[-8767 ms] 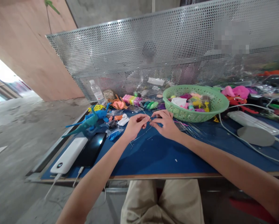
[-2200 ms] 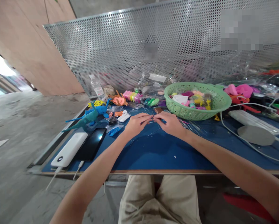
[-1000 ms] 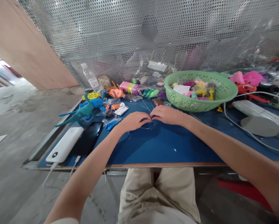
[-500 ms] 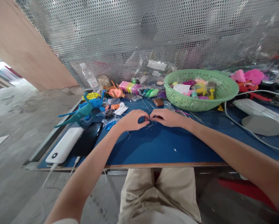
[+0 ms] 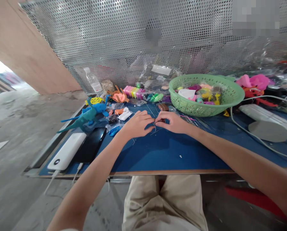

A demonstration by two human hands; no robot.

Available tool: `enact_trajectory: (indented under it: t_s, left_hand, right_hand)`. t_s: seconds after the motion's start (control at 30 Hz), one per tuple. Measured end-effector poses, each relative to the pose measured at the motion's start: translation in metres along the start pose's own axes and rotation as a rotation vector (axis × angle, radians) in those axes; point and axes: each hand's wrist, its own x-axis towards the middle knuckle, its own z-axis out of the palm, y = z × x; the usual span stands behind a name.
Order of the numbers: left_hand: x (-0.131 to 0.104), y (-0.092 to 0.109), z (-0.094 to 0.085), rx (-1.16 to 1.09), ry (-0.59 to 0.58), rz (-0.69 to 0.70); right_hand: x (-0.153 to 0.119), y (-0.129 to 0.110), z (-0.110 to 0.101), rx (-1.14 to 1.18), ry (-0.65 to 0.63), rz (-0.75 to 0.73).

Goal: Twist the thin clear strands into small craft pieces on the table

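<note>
My left hand (image 5: 136, 124) and my right hand (image 5: 172, 122) meet fingertip to fingertip over the blue table top (image 5: 162, 150). Both pinch a thin clear wire (image 5: 155, 127) that loops down between them onto the mat. A small dark piece shows between my right fingers; what it is I cannot tell. More loose strands of the same wire lie just beyond and to the right of my hands.
A green basket (image 5: 234, 96) of small coloured toys stands at the back right. Blue dinosaur toys (image 5: 88, 116), a black phone (image 5: 90, 149) and a white power bank (image 5: 65, 155) sit at the left. White cables and a grey disc (image 5: 267, 131) lie at the right. A perforated metal screen (image 5: 134, 38) backs the table.
Over the last second my hands stayed joined on the wire and lifted slightly off the mat; the view tilted up a little.
</note>
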Motion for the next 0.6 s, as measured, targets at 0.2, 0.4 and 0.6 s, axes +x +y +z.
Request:
enact_trajectory:
  t_s: [0.2,0.4,0.6]
  left_hand:
    - [0.0002,-0.0010,0.0041,-0.030,-0.043,0.039]
    - [0.0023,-0.0023,0.0081,-0.170,-0.053,0.021]
    - [-0.0002,-0.0051,0.0082,-0.358,-0.055,-0.041]
  right_hand:
    - [0.0004,0.0004,0.0027,-0.060,-0.035,-0.004]
    - [0.0009,0.0028,0.0069,-0.086,-0.031,-0.047]
    - [0.0004,0.0076,0.0062,-0.144,-0.064,-0.122]
